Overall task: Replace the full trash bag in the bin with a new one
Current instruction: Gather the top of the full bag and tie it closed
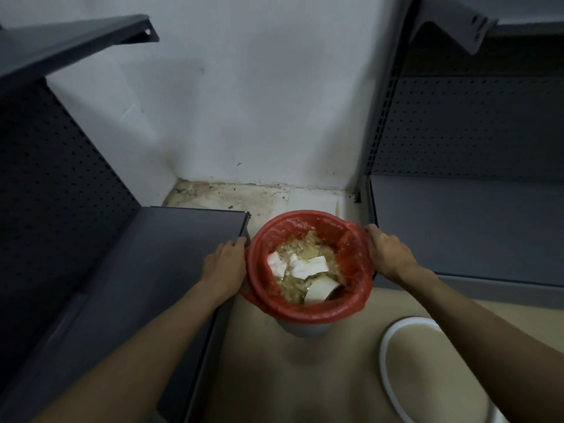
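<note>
A small grey bin [305, 326] stands on the floor between two shelf units. A red trash bag [308, 309] lines it, its edge folded down over the rim. The bag holds yellowish scraps, crumpled white paper and a white cup [320, 290]. My left hand [224, 265] grips the bag's folded edge on the left side of the rim. On the right side, my right hand [389, 254] holds the folded edge with its fingers curled over it. No new bag is in view.
Dark grey metal shelves [152, 270] stand close on the left, and a second shelf unit [457, 224] on the right. A white ring [387, 361] lies on the beige floor at the lower right. Behind the bin is a stained white wall [259, 102].
</note>
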`<action>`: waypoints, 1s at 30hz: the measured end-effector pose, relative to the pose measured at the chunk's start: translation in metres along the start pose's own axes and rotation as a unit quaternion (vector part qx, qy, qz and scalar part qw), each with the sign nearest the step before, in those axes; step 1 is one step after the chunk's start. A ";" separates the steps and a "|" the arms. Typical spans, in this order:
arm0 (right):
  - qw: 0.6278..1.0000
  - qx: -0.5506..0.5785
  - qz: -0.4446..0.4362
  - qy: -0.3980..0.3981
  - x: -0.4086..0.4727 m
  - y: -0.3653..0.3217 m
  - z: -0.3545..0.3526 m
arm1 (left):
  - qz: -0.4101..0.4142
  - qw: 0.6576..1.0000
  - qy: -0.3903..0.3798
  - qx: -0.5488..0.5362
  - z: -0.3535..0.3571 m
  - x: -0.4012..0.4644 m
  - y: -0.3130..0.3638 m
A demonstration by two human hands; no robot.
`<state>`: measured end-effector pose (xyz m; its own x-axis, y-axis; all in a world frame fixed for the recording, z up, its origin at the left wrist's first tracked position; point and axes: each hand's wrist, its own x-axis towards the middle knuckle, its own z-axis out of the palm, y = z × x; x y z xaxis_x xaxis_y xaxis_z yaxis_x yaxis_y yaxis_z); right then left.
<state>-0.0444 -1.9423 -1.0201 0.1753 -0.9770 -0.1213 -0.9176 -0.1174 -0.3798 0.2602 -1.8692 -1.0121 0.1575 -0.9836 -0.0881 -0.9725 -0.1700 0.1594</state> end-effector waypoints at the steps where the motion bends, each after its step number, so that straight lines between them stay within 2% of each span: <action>1: 1.000 0.014 0.003 -0.010 0.003 0.000 0.001 | 0.006 1.000 -0.012 -0.011 0.003 0.002 -0.001; 5: 0.986 0.158 0.029 -0.044 0.015 -0.005 0.002 | 0.009 0.992 -0.044 -0.114 0.013 0.011 -0.008; 7: 0.957 0.279 0.053 -0.061 0.019 -0.012 0.002 | 0.006 0.978 -0.065 -0.198 0.015 0.015 -0.010; 9: 0.932 0.342 0.089 -0.077 0.024 -0.016 -0.001 | -0.013 0.968 -0.072 -0.242 0.017 0.019 -0.013; 14: 0.931 0.330 0.107 -0.115 0.038 -0.001 -0.003 | -0.061 0.965 -0.046 -0.251 0.024 0.028 -0.022; 22: 0.928 0.306 0.158 -0.144 0.030 0.008 -0.003 | -0.064 0.966 0.025 -0.250 0.022 0.028 -0.020; 25: 0.925 0.322 0.163 -0.119 0.022 0.006 -0.008 | -0.064 0.968 0.050 -0.237 0.018 0.031 -0.020; 30: 0.949 0.286 0.121 -0.064 0.018 0.010 -0.009 | -0.071 0.966 0.064 -0.239 0.011 0.032 -0.017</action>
<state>-0.0542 -1.9627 -1.0177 0.0607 -0.9290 -0.3650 -0.5998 0.2583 -0.7573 0.2799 -1.8975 -1.0282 0.3332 -0.9425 -0.0259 -0.7532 -0.2826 0.5940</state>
